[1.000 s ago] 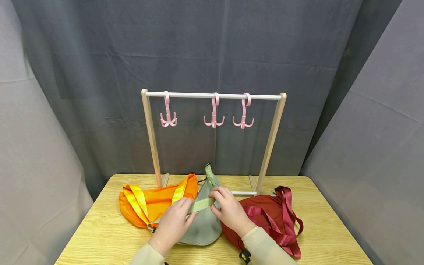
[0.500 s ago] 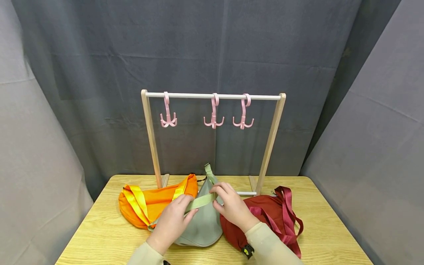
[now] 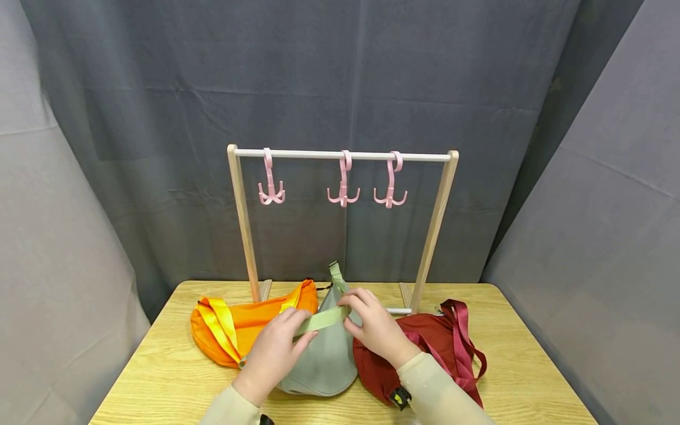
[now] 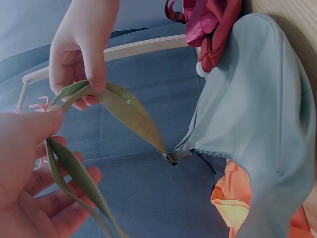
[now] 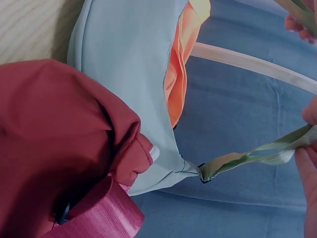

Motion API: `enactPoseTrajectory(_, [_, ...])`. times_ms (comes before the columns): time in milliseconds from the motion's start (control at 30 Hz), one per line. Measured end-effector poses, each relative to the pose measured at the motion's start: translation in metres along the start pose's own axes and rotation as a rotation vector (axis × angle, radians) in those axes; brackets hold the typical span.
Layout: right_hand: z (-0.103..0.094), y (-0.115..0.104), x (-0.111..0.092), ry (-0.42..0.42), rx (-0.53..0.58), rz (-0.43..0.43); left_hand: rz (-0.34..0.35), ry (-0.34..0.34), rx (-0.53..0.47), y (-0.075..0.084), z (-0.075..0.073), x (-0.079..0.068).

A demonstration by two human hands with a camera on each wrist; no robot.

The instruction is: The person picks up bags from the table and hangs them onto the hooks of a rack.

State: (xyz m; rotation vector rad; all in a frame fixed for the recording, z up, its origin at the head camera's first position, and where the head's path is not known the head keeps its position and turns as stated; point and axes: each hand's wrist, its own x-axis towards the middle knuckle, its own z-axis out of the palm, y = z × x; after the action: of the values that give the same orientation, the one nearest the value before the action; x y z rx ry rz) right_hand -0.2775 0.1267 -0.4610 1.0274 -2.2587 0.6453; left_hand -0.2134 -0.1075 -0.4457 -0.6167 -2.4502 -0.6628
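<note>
A grey-green shoulder bag (image 3: 321, 366) lies on the table between the other two bags. Its light green strap (image 3: 325, 319) runs between both hands above it. My left hand (image 3: 273, 354) pinches the strap between thumb and fingers; in the left wrist view the strap (image 4: 74, 173) passes through that hand as two layers. My right hand (image 3: 379, 330) pinches the strap farther along, its thumb below and fingertips above. In the right wrist view the strap (image 5: 228, 161) leads to a dark buckle at the bag's corner.
An orange bag (image 3: 252, 321) with yellow straps lies left, and a dark red bag (image 3: 385, 369) lies right, below the right forearm. Behind them stands a wooden rack (image 3: 440, 218) whose white bar (image 3: 308, 153) carries three pink hooks (image 3: 343, 183). Grey curtains surround the table (image 3: 159, 360).
Both hands stay on the strap. The left hand has shifted slightly left and the right hand slightly right, so a longer stretch of strap shows between them.
</note>
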Motion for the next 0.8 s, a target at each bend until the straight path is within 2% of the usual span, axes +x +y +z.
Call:
enactPoseTrajectory(300, [-0.005, 0.004, 0.003, -0.028, 0.017, 0.003, -0.043, -0.007, -0.034, 0.002, -0.006, 0.003])
enactPoseTrajectory(467, [-0.010, 0.003, 0.007, -0.032, 0.011, 0.010, -0.061, 0.011, -0.054, 0.003, -0.010, 0.005])
enactPoseTrajectory(600, [-0.017, 0.001, 0.011, -0.022, -0.001, 0.013, -0.056, 0.036, -0.060, 0.003, -0.012, 0.007])
enactPoseTrajectory(800, [-0.030, -0.001, 0.020, -0.024, -0.005, -0.005, -0.092, 0.031, -0.087, 0.004, -0.017, 0.011])
